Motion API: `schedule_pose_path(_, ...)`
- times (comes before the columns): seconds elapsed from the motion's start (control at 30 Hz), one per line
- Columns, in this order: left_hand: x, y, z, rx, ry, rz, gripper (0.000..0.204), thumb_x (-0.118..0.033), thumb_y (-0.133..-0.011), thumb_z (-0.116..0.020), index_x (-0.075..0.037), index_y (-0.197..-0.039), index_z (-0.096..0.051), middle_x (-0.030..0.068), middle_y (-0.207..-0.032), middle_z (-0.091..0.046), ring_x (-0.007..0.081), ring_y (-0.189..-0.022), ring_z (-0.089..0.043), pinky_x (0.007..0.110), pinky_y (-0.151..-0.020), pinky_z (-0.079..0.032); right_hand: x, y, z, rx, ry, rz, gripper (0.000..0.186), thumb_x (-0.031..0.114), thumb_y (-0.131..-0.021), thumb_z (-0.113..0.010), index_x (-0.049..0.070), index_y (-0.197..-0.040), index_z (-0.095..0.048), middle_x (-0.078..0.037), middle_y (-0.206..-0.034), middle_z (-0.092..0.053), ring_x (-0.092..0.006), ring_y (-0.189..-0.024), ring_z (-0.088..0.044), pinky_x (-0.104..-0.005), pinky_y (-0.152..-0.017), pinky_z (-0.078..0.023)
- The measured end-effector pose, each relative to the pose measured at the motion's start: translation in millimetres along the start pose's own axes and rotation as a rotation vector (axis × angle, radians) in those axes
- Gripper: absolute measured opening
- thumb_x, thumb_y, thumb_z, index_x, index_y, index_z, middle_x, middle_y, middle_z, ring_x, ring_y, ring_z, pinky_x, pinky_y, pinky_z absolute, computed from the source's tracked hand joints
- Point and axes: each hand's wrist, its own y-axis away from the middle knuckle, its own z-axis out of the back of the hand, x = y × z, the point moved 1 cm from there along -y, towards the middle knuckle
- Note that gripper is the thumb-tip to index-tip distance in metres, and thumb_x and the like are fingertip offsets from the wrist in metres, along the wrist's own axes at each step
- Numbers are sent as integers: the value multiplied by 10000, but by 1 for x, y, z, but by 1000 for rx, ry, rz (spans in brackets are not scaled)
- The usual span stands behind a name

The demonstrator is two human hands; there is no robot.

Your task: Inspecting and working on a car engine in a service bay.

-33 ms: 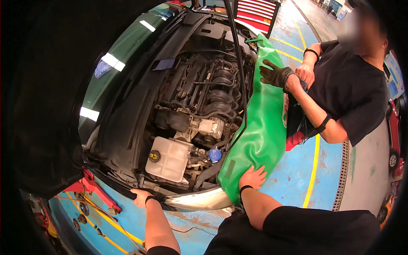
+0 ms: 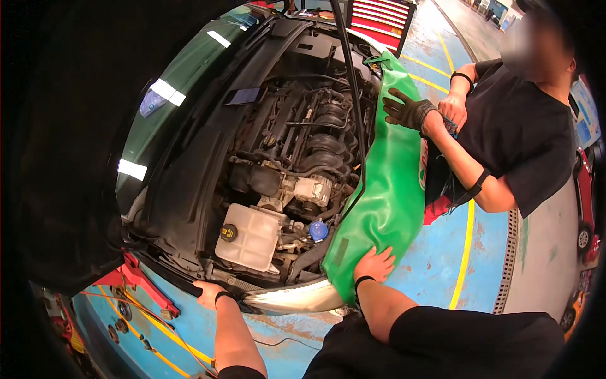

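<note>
My right hand [image 2: 375, 264] lies flat, fingers spread, on the near end of a green fender cover [image 2: 385, 189] draped over the car's front edge. My left hand [image 2: 207, 295] rests against the edge of the fender [image 2: 178, 278], its fingers partly hidden and apparently loose, with nothing seen in them. Between and beyond my hands lies the open engine bay, with a whitish coolant tank [image 2: 249, 243] with a black cap, a blue cap [image 2: 318, 231] and the engine [image 2: 325, 148].
A co-worker [image 2: 505, 120] stands at the right, one hand in a dark glove [image 2: 407, 112] over the cover. A black prop rod [image 2: 355, 88] crosses the bay. A phone [image 2: 246, 96] lies by the windshield. A red tool chest [image 2: 379, 22] stands behind; a red jack [image 2: 148, 284] sits at lower left.
</note>
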Motion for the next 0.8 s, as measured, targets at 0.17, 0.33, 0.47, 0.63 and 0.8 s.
schedule_pose_path(0.17,5,-8,-6,-15,3,-8,986,-775,-885,-455,75,-1380,-512,319,-1333,-590,452,-1235,-589,544,-1042,-482,1,0,2,12,7,3,638,507,-1024,-515,241,-1580,-349,-103,-1645,-327,-366,-1485,-335,-588,-1120,-372)
schedule_pose_path(0.33,-2,9,0,30,-3,-8,999,-788,-886,-441,77,-1381,-510,316,-1352,-583,448,-1249,-583,545,-1047,-479,0,-5,2,-6,-4,-8,641,506,-1023,-517,238,-1580,-349,-99,-1640,-337,-363,-1480,-346,-581,-1123,-373)
schedule_pose_path(0.47,-1,4,0,35,-10,-13,1003,-790,-888,-438,77,-1387,-507,317,-1372,-571,450,-1256,-578,544,-1052,-478,2,-3,6,16,0,-4,640,503,-1025,-511,235,-1583,-347,-104,-1638,-339,-363,-1481,-343,-578,-1129,-365)
schedule_pose_path(0.63,-1,9,9,48,-1,8,1013,-795,-891,-431,61,-1430,-474,308,-1399,-555,449,-1258,-576,555,-1064,-468,-1,-2,1,-15,20,21,648,511,-1018,-517,235,-1581,-354,-103,-1640,-337,-361,-1483,-340,-577,-1140,-350)
schedule_pose_path(0.8,-1,1,-1,18,-59,10,1014,-799,-893,-415,50,-1445,-469,296,-1422,-538,444,-1285,-556,552,-1088,-447,-1,-2,1,-5,-12,1,658,515,-1007,-532,233,-1576,-361,-104,-1635,-345,-363,-1482,-341,-564,-1143,-350)
